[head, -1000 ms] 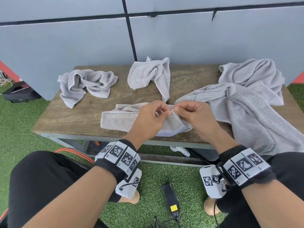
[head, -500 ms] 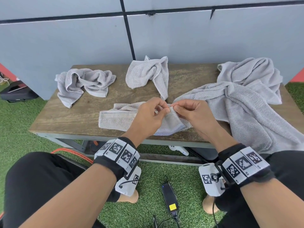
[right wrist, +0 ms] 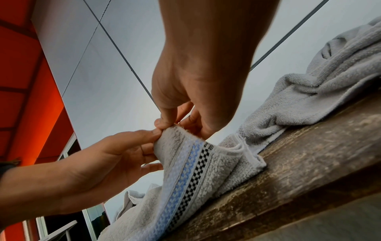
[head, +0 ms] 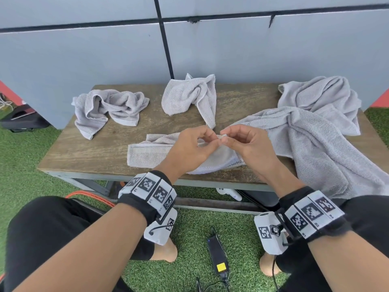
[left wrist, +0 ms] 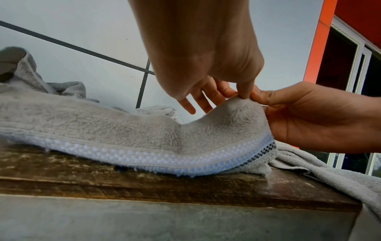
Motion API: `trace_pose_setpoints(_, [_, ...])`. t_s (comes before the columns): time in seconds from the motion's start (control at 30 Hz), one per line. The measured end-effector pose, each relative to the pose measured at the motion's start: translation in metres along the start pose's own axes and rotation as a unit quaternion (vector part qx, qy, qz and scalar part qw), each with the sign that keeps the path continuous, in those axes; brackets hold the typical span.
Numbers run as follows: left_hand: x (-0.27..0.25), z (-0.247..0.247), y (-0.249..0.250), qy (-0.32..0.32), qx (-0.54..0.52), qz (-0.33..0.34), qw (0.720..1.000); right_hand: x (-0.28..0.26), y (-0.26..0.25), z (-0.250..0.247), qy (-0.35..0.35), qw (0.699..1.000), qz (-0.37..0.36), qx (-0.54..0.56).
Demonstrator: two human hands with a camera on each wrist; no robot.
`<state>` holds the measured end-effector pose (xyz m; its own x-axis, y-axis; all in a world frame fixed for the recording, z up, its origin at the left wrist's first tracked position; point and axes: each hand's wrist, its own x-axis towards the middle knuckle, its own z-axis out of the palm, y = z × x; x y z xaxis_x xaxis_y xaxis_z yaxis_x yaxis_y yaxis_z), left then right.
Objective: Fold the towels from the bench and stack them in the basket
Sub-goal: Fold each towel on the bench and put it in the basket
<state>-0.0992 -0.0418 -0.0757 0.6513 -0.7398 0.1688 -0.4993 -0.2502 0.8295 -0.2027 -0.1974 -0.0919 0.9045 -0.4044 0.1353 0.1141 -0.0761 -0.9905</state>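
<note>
While both hands meet over the near edge of the wooden table [head: 88,152], the person has the small grey hand towel [head: 147,153] pinched at one point on its upper hem. The left hand [head: 190,148] nips that hem between thumb and forefinger with its other fingers loosely spread, and the right hand [head: 246,144] pinches the same hem just beside it, so the two grips nearly touch. The towel lies along the table's 6 o'clock edge, its checked blue-and-black border [left wrist: 206,159] hanging at the lip; only the pinched peak is raised.

The step in hand looks like finding the corners before opening the towel out. To do it well, the hands would best slide apart along the hem toward opposite corners, keeping light tension so the cloth does not bunch. The border makes a handy guide for a straight edge. A lift clear of the table should let the towel hang flat before it is halved.

One risk is the large grey towel [head: 315,148] at 3 o'clock, whose edge lies just beside the right hand and could be caught up. Two crumpled towels wait at 10 o'clock [head: 109,108] and 12 o'clock [head: 189,95], and another lies bunched at 2 o'clock [head: 320,95]. No basket shows in any view.
</note>
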Motion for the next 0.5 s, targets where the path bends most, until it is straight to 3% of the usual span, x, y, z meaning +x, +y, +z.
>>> trace_pose_setpoints(0.1, [-0.002,-0.003,-0.004,-0.041,0.034,-0.008,0.999,0.002,0.0,-0.002,0.028,1.0,-0.001,0.005])
trace_pose_setpoints(0.33, [-0.003,-0.023,-0.019,-0.05,0.087,-0.006,0.995,0.002,0.001,-0.004,0.062,0.998,0.006,-0.018])
trace_pose_setpoints(0.5, [-0.01,-0.04,-0.035,-0.099,0.192,0.015,0.976,0.001,0.004,-0.003,0.081,0.996,0.005,-0.033])
